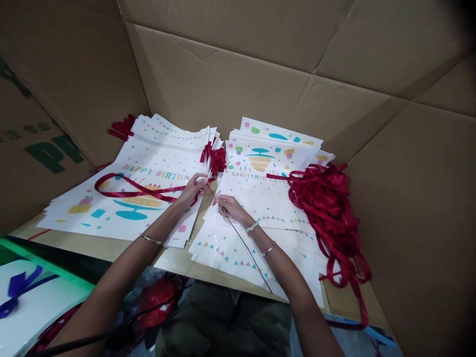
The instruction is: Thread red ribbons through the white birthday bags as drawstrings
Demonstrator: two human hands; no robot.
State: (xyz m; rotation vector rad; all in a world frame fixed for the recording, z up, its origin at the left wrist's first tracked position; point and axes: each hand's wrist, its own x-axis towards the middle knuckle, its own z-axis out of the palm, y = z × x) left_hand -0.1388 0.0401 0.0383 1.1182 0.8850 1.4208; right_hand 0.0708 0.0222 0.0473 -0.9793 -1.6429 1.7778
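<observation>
While the left hand [196,187] grips a red ribbon [122,192] looped over the left paper stack [89,186], the right hand [229,206] has a closed fingertip grip on a thin strand [247,245] (whether it is the same ribbon cannot be told). For good control, hold the short span straight, untwisted — light, even tension — with the loop clear of the sheet edges on the desk [186,261].
</observation>
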